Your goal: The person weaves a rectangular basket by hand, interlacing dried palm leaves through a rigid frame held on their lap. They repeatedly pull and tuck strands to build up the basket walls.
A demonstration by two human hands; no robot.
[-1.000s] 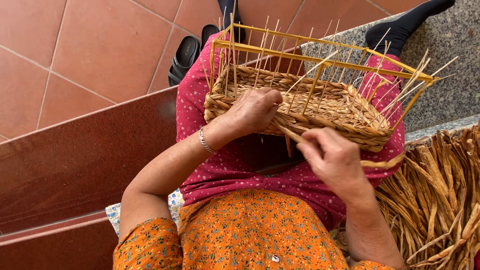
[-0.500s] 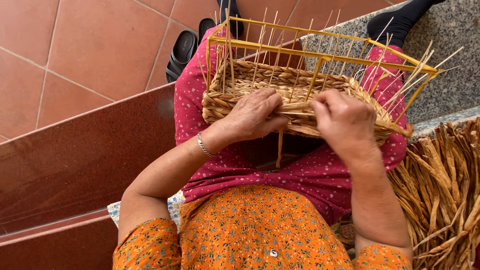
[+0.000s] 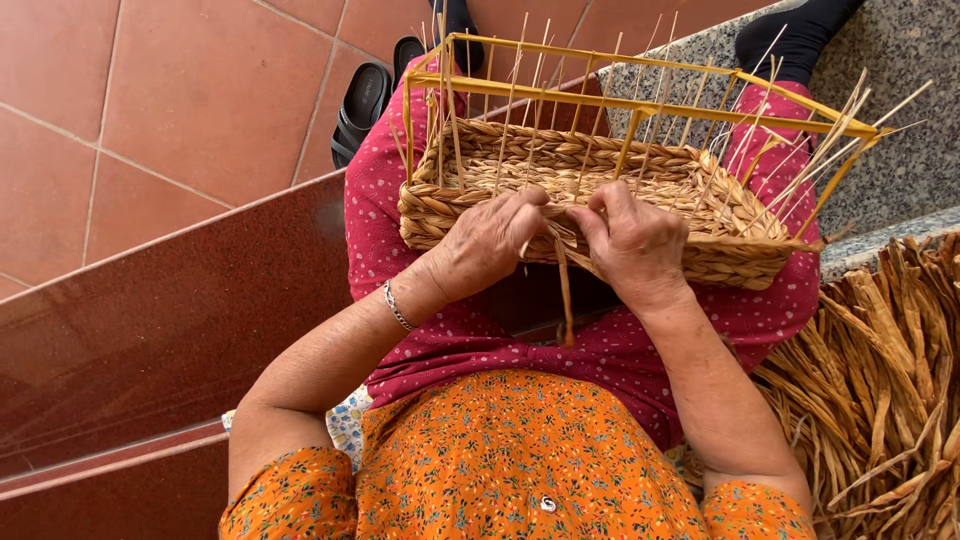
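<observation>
A half-woven basket (image 3: 600, 190) rests on your lap, tipped slightly away from you. Its lower walls are plaited from thick, tan, twisted straw, and thin pale stakes rise from the weave inside a yellow wire frame (image 3: 640, 75) that marks the basket's upper edge.

Your left hand (image 3: 490, 240) lies over the near wall of the basket, fingers curled down onto the plaited rim. Your right hand (image 3: 635, 245) sits just beside it on the same wall, its fingers bent in toward the left hand. Between the two hands you pinch a single loose straw strand (image 3: 565, 290); its free end hangs straight down from the basket toward your lap. Both grips are narrow, closed on that strand where it meets the weave. A thin silver bracelet (image 3: 398, 307) circles your left wrist.

Under the basket, your lap is covered in dark pink fabric with small pale dots (image 3: 620, 350), and nearer the camera you wear an orange flowered top (image 3: 520, 460).

To your right, a heap of dried straw strands (image 3: 880, 380) lies beside your leg, against a speckled grey stone ledge (image 3: 900, 160). To your left is a polished dark red step (image 3: 150, 320), and beyond it terracotta floor tiles (image 3: 180, 90). A black sandal (image 3: 360, 105) lies on the tiles near the basket's far left corner.
</observation>
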